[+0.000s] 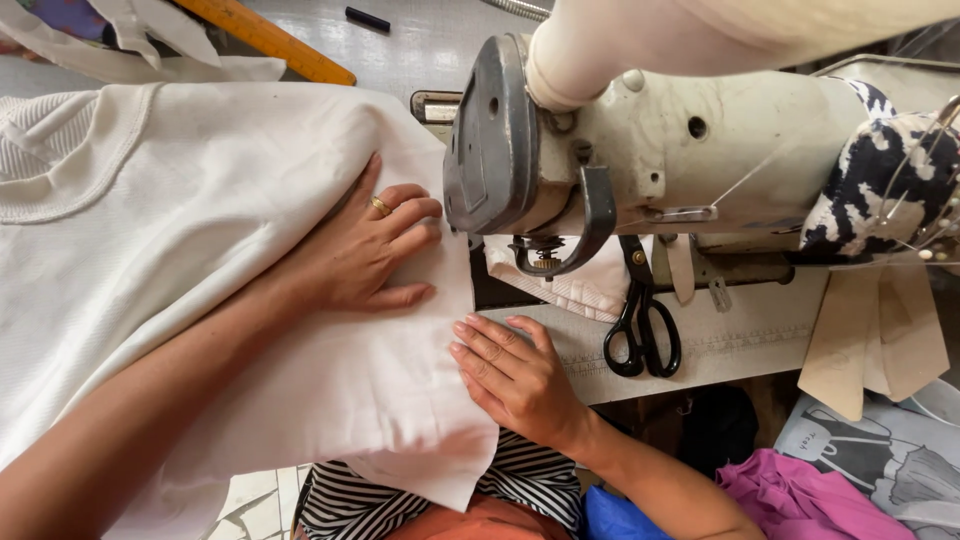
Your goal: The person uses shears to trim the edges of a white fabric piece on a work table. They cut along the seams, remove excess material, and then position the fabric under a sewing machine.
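**Hands flat on white fabric at the sewing machine**

Fabric first: the white fabric covers the left half of the bench, and its folded right edge hangs off the front toward your striped shirt. Its long axis runs left to right, with the ribbed neckline at far left and the free edge pointing at the machine's presser foot.

Your left hand lies palm down on the fabric just left of the presser foot. Grip spread, fingers flat, pinching nothing; gold ring on one finger.

Your right hand sits at the fabric's right edge, fingertips on the cloth, fingers together and extended. Flat press, not a pinch.

The sewing machine is cream with a grey end plate, its arm running to the right. Black scissors lie on the bench just right of the needle area, blades pointing away from you. A second ribbed white piece sits under the machine head.

No packages or labels readable. A yellow ruler lies diagonally at top left, a black-and-white pincushion at right, and pink cloth at lower right.
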